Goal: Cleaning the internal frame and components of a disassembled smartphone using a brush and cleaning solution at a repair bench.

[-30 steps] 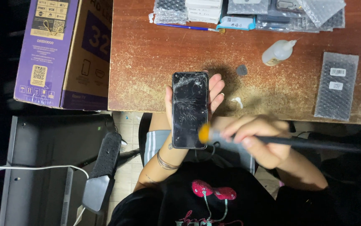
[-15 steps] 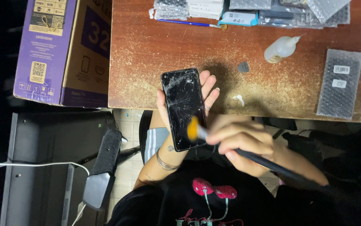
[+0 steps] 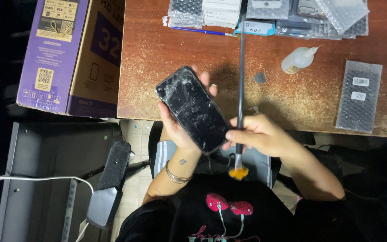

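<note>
Brush (image 3: 240, 94) has swung upright off the phone (image 3: 193, 110); right hand (image 3: 258, 134) grips brush; left hand (image 3: 180, 130) grips phone.

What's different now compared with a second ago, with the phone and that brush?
The brush in the right hand swung from lying across the phone to upright, its orange bristles now off the cracked screen, pointing toward the person. The left hand tilted the phone slantwise. Both grips held; the bottle and packets on the table stayed put.

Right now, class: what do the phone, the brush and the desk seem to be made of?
Phone: glossy black glass, likely; fine cracks spread across it.
Brush: thin dark handle, plastic or wood, unclear; soft orange bristles.
Desk: reddish-brown wood or veneer, worn, with pale scuffs.
</note>
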